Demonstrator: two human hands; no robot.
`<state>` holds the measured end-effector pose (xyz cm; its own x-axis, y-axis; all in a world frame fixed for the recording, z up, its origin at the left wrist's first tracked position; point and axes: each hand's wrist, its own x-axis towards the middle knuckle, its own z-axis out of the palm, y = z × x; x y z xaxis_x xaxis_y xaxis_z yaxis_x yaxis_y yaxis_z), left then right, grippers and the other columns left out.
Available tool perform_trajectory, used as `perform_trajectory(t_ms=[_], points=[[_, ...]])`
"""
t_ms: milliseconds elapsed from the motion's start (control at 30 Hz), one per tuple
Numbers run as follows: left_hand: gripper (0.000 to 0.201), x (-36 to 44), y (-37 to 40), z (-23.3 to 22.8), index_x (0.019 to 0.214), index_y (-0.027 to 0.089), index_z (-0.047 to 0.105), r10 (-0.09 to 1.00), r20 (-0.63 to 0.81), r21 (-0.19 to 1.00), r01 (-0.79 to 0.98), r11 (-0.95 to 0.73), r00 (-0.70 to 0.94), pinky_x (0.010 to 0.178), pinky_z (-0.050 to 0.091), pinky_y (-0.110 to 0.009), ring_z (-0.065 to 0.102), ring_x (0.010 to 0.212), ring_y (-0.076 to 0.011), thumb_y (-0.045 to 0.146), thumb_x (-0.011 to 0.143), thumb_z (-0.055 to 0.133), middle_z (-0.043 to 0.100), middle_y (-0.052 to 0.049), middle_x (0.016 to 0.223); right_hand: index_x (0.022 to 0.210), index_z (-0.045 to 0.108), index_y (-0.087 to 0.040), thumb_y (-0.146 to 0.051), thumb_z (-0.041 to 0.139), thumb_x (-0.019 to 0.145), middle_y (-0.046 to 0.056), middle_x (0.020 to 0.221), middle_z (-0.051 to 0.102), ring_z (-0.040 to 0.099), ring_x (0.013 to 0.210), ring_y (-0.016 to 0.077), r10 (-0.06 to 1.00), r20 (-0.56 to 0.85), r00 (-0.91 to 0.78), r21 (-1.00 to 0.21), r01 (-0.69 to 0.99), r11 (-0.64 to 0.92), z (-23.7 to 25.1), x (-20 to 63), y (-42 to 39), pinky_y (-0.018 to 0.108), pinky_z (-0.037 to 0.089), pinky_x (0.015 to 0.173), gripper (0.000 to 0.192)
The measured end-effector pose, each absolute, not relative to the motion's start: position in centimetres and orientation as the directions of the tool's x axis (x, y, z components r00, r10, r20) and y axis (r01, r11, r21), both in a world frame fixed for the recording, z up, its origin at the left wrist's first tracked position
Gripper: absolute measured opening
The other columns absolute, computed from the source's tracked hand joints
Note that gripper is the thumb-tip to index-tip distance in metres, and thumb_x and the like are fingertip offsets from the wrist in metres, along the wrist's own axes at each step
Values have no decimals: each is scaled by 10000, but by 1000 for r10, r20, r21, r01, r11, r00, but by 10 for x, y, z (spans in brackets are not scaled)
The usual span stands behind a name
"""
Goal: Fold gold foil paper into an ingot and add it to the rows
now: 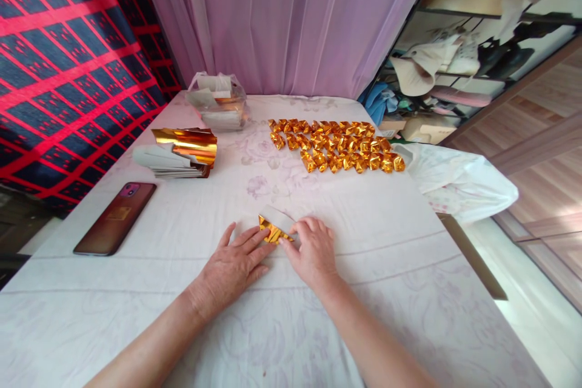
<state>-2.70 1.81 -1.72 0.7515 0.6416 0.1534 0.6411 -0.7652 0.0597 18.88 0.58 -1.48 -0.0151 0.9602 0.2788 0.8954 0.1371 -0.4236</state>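
A small sheet of gold foil paper (pixel 273 231), shiny gold on one face and pale white on the other, lies partly folded into a pointed shape near the middle of the white-covered table (pixel 364 224). The left hand (pixel 236 264) lies flat and open, fingertips pressing its left edge. The right hand (pixel 313 250) is loosely curled, fingertips pinning its right side. Far right sit rows of folded gold ingots (pixel 336 145); far left, a stack of foil sheets (pixel 182 153); near left, a smartphone (pixel 116 218).
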Motion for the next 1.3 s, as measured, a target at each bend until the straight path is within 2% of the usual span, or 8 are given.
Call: perform_trajectory(t_ms=[167,467,600,767,1000,1100,1200,1300], points=[[433,-27,19,-15,1413,327,482,647,124,94,640,-762,752,1203,-9,-534,474,1339,-228,476,1018,386,505,-29,1485,858,605,-226,-161,629,827,31,952,651,564,944,213,964,264,-30,-525,834,169,-19,197,6,335,352,806,76],[404,-25,18,-14,1370,303,529,672,101,155,656,-739,733,1192,88,-578,469,1342,-255,441,997,457,512,-50,1477,883,623,-211,-11,476,766,46,968,664,583,958,206,937,343,-67,-556,790,260,-26,204,7,343,398,830,274],[397,-23,17,-15,1363,301,539,696,124,163,678,-717,707,1187,117,-587,437,1364,-275,396,978,509,517,-45,1471,930,660,-218,-83,520,848,47,1013,671,579,980,205,898,416,-145,-494,793,357,-19,203,-1,347,412,857,211],[373,-15,14,-10,1315,285,580,734,134,221,702,-677,666,1150,195,-636,428,1357,-306,338,946,566,554,-62,1424,1063,697,-243,-154,612,874,50,1057,683,571,978,227,905,342,-254,-364,852,376,-12,197,-7,383,418,862,225],[310,-15,24,-2,1254,278,621,736,160,296,680,-671,657,1139,255,-593,529,1251,-251,284,958,530,638,-63,1294,1074,707,-230,-183,665,854,57,1050,688,580,981,240,920,303,-248,-379,854,355,-14,198,-2,392,449,854,229],[327,-23,39,1,1273,258,610,729,164,266,682,-681,664,1136,276,-559,538,1246,-248,258,963,506,638,-70,1311,1070,710,-234,-176,658,850,60,1048,686,587,984,240,924,298,-239,-396,850,347,-14,199,-2,394,455,866,233],[312,-31,56,3,1250,260,633,708,151,218,675,-704,690,1129,276,-556,527,1268,-265,286,964,510,647,-59,1310,1076,711,-233,-176,664,840,65,1050,685,592,987,245,924,299,-237,-401,847,348,-15,199,-2,402,464,864,247],[295,-35,69,3,1222,279,653,668,147,200,640,-742,729,1132,269,-530,549,1242,-245,331,977,498,677,-41,1268,1075,711,-239,-178,666,834,67,1047,683,596,984,243,924,300,-239,-403,846,350,-16,200,-1,403,471,856,253]])
